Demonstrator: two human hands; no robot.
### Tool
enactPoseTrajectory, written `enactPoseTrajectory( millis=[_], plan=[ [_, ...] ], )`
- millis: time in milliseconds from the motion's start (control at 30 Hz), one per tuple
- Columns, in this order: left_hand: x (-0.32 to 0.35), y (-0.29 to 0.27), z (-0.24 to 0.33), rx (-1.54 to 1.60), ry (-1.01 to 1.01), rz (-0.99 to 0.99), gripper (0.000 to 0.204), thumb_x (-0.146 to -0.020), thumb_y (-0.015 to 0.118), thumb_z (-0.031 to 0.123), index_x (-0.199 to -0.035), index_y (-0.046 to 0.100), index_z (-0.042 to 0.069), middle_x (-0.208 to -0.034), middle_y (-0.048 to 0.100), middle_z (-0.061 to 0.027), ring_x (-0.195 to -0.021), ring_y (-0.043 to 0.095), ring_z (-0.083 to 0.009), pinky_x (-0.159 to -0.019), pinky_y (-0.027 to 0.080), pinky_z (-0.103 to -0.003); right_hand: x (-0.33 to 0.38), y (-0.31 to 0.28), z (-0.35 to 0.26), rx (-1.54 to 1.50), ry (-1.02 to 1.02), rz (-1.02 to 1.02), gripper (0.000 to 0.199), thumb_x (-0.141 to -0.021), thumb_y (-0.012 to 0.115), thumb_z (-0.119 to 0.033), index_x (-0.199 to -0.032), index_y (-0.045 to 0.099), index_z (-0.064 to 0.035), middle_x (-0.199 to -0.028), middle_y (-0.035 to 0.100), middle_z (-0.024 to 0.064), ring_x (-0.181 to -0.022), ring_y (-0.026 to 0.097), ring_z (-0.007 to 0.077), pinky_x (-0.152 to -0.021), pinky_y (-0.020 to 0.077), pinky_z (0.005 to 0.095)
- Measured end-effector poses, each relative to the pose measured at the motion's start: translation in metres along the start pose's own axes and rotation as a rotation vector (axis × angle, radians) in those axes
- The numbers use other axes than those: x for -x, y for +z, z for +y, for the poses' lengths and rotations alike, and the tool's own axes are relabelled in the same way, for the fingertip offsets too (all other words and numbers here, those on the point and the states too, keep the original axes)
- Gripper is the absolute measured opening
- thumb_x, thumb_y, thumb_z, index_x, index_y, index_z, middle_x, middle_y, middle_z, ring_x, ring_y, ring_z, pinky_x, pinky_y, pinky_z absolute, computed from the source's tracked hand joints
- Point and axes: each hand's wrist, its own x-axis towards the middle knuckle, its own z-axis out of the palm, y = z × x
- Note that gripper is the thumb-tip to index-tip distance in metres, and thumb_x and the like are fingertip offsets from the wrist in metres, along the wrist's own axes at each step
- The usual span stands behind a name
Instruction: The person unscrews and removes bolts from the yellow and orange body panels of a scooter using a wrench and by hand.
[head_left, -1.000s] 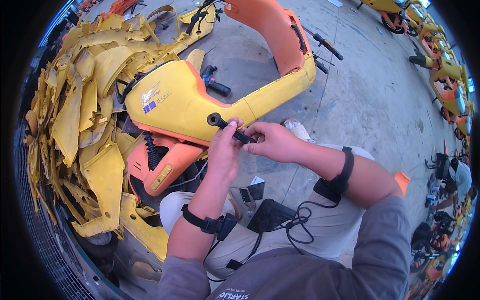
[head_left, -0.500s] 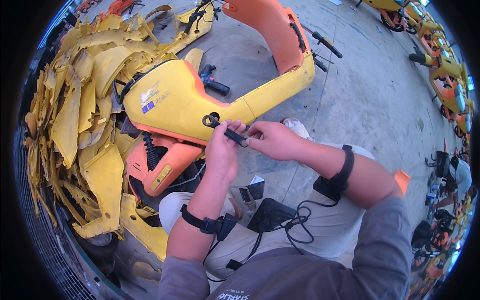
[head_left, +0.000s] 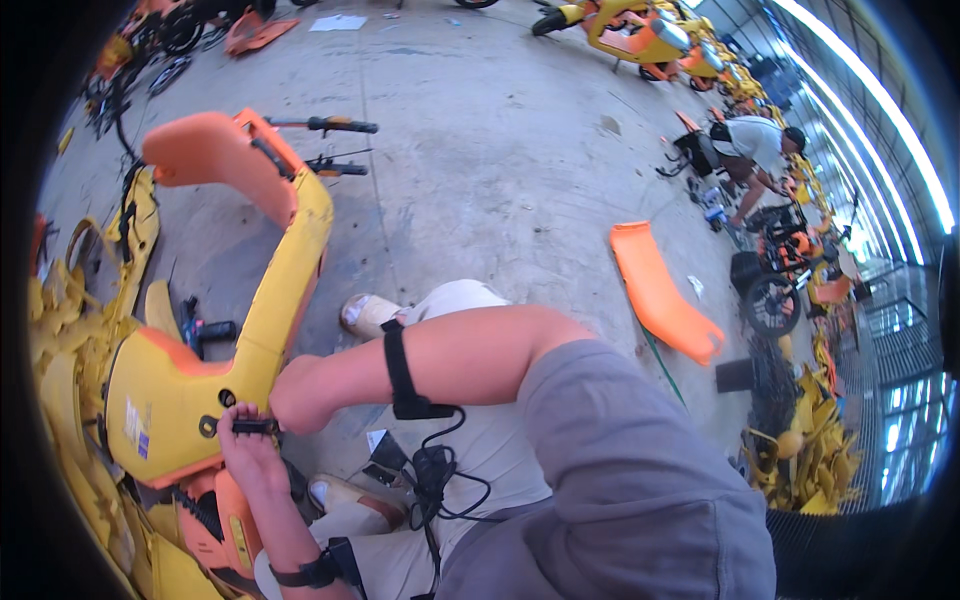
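Black tool in left-hand grip against yellow shell

Left hand low at the left, fingers closed on a small black tool laid against the yellow-and-orange scooter body panel, just beside two dark round holes in it. Right hand touching the same panel's edge, close above the left; grip hidden, possibly a fist. Black strap with a cable around the right forearm. Behind the panel, an orange seat-shaped cover and black handlebar grips. Loose orange fender flat on the concrete floor, well apart to the right. Farther right, another person bent over among parked scooters.
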Motion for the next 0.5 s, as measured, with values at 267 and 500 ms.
enactPoseTrajectory(
  millis=[267, 500],
  plan=[
    [-0.004, 0.000, -0.015, -0.048, -0.112, 0.004, 0.024, -0.097, 0.053, 0.031, -0.106, 0.053, 0.008, -0.101, 0.059, -0.0022, -0.096, 0.056, -0.0138, -0.088, 0.043, -0.032, 0.011, -0.005, 0.001, 0.097, -0.091, 0.120, 0.017, -0.075, 0.062, -0.016, -0.086, 0.074, -0.0085, -0.086, 0.072, 0.0114, -0.084, 0.069, 0.0303, -0.072, 0.0533, 0.0419],
    [-0.010, -0.004, -0.032, -0.282, -0.288, -0.162, 0.044, -0.103, 0.036, 0.035, -0.131, 0.048, 0.003, -0.129, 0.056, -0.0079, -0.116, 0.053, -0.0176, -0.091, 0.041, -0.033, 0.013, -0.011, 0.012, 0.058, -0.019, 0.128, 0.019, -0.072, 0.069, -0.021, -0.087, 0.076, -0.0129, -0.088, 0.073, 0.0078, -0.087, 0.070, 0.0271, -0.073, 0.0526, 0.0390]
  ],
)
